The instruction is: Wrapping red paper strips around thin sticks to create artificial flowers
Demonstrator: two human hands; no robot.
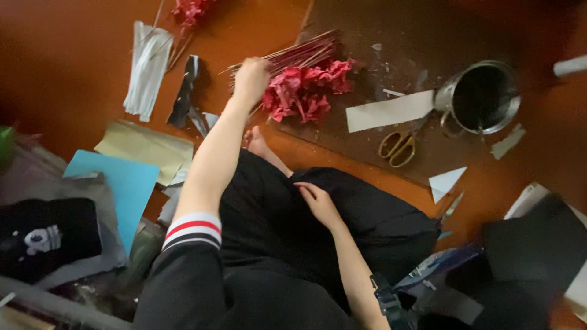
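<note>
My left hand (251,76) stretches forward over the orange floor and is closed on the near end of a bundle of thin sticks (302,50). A pile of red paper flowers (306,88) lies just to its right, on the edge of a dark mat (428,36). My right hand (318,203) rests on my black trousers, fingers loosely apart and holding nothing. A bare foot (260,146) shows below my left forearm.
Gold-handled scissors (397,146), a white paper strip (388,111) and a metal cup (483,98) sit on the mat. White strips (147,70), a beige sheet (143,146) and a blue sheet (122,183) lie at the left. Another red flower (189,9) lies at the top.
</note>
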